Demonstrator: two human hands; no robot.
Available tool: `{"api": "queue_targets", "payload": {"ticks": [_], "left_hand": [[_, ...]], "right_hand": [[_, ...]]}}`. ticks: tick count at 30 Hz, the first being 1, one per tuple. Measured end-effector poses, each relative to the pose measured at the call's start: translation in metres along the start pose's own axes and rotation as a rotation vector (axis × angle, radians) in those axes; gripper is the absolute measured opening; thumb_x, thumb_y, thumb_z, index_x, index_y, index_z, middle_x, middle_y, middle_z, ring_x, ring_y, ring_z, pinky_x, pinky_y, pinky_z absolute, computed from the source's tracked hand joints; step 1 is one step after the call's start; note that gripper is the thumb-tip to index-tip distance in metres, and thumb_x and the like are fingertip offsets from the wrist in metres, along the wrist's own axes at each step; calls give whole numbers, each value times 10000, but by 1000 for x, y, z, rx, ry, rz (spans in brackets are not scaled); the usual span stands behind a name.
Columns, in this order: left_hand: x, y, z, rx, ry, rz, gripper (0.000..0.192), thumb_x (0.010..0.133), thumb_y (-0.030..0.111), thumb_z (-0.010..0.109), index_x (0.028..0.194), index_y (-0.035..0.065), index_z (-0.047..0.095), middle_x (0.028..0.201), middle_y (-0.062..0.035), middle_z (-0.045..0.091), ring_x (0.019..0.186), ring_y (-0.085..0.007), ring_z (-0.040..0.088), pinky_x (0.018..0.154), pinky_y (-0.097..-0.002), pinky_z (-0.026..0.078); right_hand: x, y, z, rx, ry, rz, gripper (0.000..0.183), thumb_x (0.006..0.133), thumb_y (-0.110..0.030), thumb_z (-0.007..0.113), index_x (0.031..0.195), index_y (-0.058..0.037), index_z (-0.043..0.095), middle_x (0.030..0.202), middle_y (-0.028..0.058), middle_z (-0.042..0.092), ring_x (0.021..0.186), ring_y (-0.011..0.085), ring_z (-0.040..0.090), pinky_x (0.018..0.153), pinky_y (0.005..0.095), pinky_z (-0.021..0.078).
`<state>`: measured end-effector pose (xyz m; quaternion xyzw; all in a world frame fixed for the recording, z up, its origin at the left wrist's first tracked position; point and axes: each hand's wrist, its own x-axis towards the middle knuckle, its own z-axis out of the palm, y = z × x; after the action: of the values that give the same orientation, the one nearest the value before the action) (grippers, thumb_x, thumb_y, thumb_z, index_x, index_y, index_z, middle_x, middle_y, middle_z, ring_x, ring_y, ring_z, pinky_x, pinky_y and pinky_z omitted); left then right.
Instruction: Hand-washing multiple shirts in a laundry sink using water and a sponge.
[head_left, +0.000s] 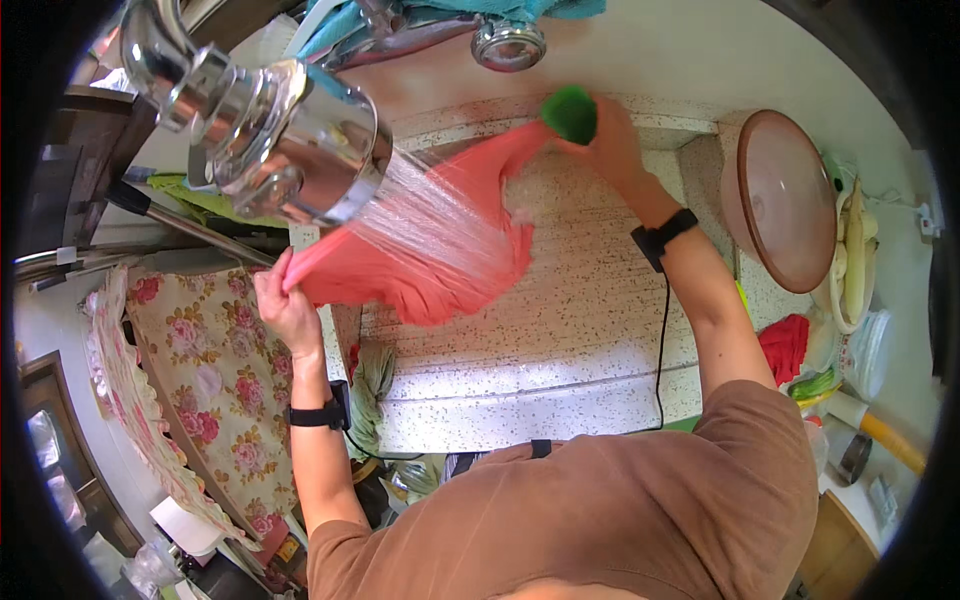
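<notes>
A wet pink cloth (442, 262) is stretched over a speckled stone sink (600, 300). My left hand (289, 307) pinches one end of it at the sink's left side. Near the back wall, my right hand (611, 142) grips a green scrubbing sponge (569, 114), and the cloth's other end reaches up to that hand; whether the fingers hold the cloth too is partly hidden. From the upper left, a chrome shower head (300, 142) sprays water onto the middle of the cloth.
A pinkish basin (787, 201) leans at the right wall, near a red cloth (784, 349) and vegetables. A grey-green rag (371, 390) hangs over the sink's front left edge. A metal pole (210, 236) and a floral curtain (217, 375) are at left. A cable hangs from my right wristband.
</notes>
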<state>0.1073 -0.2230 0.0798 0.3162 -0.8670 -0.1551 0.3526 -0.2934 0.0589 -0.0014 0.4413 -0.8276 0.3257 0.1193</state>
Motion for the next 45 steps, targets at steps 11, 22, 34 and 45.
{"api": "queue_targets", "payload": {"ticks": [11,22,34,45], "left_hand": [[-177,65,53,-258,-873,767,347,827,166,610,1169,159,669,978,-122,663,860,-313,646,726,-401,526],[-219,24,24,-325,-1297,126,141,832,123,665,950,46,671,928,-167,671,877,-373,628,767,-438,492],[-228,33,49,61,-1038,565,356,904,372,566,695,108,680,565,-117,631,519,-307,621,675,-452,478],[-172,100,114,68,-1315,270,768,811,481,667,1378,4,468,1481,-289,328,1393,-461,254,1133,-528,250]], "right_hand": [[-191,24,-8,-19,-720,350,678,784,-444,721,1310,-77,503,1214,220,585,1095,388,578,912,463,478],[-226,-13,85,97,-466,-104,261,852,-300,678,966,-69,637,940,98,645,912,281,633,813,411,512],[-176,-95,108,220,-792,-51,338,929,-414,515,1014,-129,675,970,139,667,913,308,647,901,421,460],[-183,52,108,-200,-935,284,694,851,-605,562,1344,-117,544,1348,180,549,1196,378,541,966,470,468]]}}
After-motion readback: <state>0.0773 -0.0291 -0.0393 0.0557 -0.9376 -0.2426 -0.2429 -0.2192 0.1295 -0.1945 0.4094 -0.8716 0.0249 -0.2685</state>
